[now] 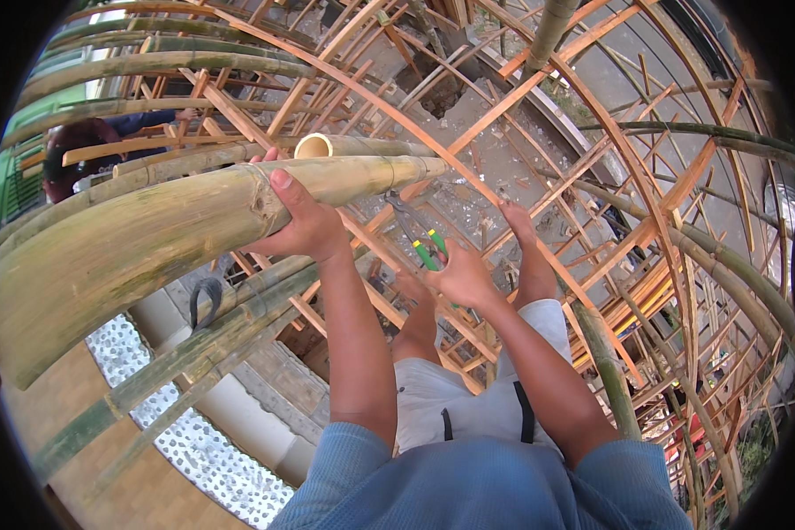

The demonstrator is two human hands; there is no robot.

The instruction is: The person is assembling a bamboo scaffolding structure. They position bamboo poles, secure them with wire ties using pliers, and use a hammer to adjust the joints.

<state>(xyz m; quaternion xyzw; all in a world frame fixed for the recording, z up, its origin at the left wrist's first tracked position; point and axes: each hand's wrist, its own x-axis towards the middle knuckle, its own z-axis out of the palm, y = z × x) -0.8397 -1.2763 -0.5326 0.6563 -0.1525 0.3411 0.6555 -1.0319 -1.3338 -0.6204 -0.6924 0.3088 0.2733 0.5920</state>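
My left hand (300, 216) grips the underside of a thick green-yellow bamboo pole (150, 238) that runs from the lower left up toward the middle. Its thumb lies over the top of the pole. A second, thinner bamboo pole (344, 146) with an open cut end lies just behind it. My right hand (459, 274) holds pliers with green handles (420, 238), the metal jaws pointing up and left near a thin bamboo slat. My bare legs and feet rest on the lattice below.
A curved lattice of thin orange-brown bamboo slats (592, 115) surrounds me, with green bamboo poles (733, 265) on the right. Another person (79, 150) in blue works at the far left. Below lie a white pebbled strip (177, 433) and concrete ground (503, 168).
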